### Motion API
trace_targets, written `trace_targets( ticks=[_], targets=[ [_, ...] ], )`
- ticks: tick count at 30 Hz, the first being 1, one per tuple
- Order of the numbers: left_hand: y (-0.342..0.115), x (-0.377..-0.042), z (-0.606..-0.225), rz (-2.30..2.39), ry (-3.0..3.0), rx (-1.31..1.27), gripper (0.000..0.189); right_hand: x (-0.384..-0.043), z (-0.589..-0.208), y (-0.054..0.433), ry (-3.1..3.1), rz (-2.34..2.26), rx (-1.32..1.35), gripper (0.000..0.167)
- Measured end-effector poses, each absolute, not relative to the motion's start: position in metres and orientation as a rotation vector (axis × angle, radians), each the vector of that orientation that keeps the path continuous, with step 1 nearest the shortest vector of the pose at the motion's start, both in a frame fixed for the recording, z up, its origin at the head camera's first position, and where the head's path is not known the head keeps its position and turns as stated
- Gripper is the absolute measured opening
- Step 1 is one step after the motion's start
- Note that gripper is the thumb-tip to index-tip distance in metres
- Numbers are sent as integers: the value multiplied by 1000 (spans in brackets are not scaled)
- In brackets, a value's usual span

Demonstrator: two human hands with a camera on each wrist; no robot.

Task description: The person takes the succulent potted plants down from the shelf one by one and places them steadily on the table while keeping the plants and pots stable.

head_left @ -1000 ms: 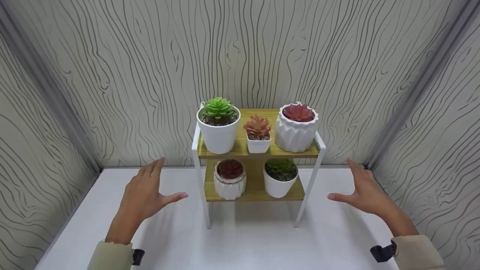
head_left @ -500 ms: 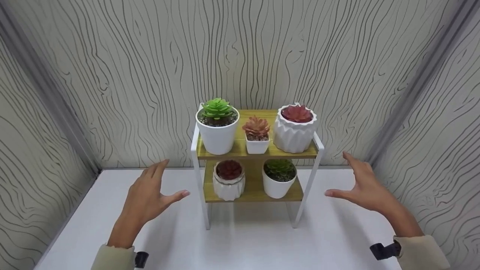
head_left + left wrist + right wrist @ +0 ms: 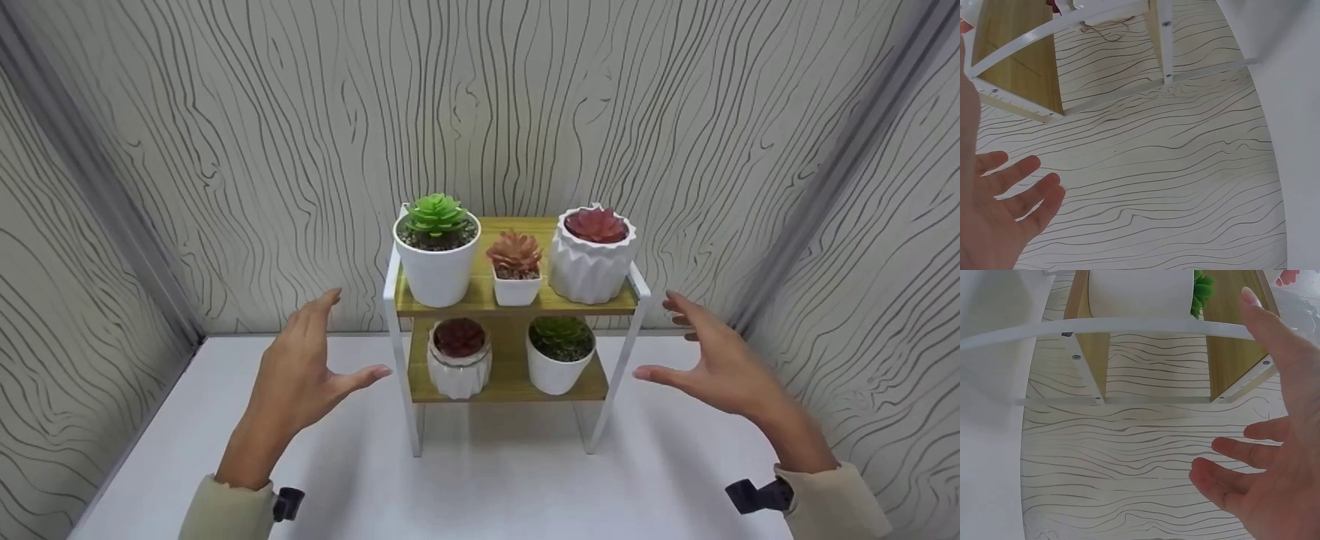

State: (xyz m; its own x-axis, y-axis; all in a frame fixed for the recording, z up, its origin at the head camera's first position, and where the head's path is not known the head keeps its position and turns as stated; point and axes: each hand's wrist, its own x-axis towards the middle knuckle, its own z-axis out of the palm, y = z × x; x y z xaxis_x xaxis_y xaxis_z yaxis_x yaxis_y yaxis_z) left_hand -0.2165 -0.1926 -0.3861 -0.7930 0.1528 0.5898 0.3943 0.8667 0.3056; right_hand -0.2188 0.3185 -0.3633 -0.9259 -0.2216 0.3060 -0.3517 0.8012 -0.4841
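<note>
The largest thing is the back wall (image 3: 480,112), pale with dark wavy lines like wood grain, and before it lies the white table (image 3: 502,499). On the table, in the middle, stands the two-level rack (image 3: 510,375), with wooden boards and a white frame. Beside its left side is the left hand (image 3: 300,371), raised, the thumb pointing to the rack and well apart from the fingers, which are gently bent; it holds nothing. The right hand (image 3: 716,367) is placed similarly beside the right side, thumb and fingers wide apart, also holding nothing; the head view shows a narrow gap between each thumb and the frame. A beige sleeve (image 3: 229,510) covers the left forearm. On the upper board stand upright, at left, the tall smooth pot (image 3: 437,276) with a bright green succulent, and at right the ribbed pot (image 3: 591,271) with a red one. Below are the lower green-plant pot (image 3: 556,373) at right and the lower red-plant pot (image 3: 460,376) at left. The smallest pot is the square pot (image 3: 517,293), between the two upper ones, with an orange-brown succulent.
</note>
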Motion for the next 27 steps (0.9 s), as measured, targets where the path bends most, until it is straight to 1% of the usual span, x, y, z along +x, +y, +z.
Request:
trace_targets(
  ticks=[8, 14, 17, 21, 24, 27],
  targets=[
    [-184, -214, -363, -623, -2423, -422, 111, -222, -366, 307, -2713, 884, 496, 95],
    [-179, -215, -346, -684, -2435, -431, 109, -224, -371, 303, -2701, 987, 504, 87],
    [-176, -215, -340, -703, -2424, -447, 106, -224, -374, 301, -2703, 1031, 497, 83],
    [-170, -217, -333, -726, -2404, -464, 104, -225, -380, 299, -2699, 1068, 508, 74],
    [-165, -219, -328, -719, -2390, -475, 105, -226, -386, 297, -2695, 1083, 513, 66],
    [-160, -221, -324, -693, -2367, -495, 105, -225, -392, 294, -2697, 1117, 484, 63]
  ],
)
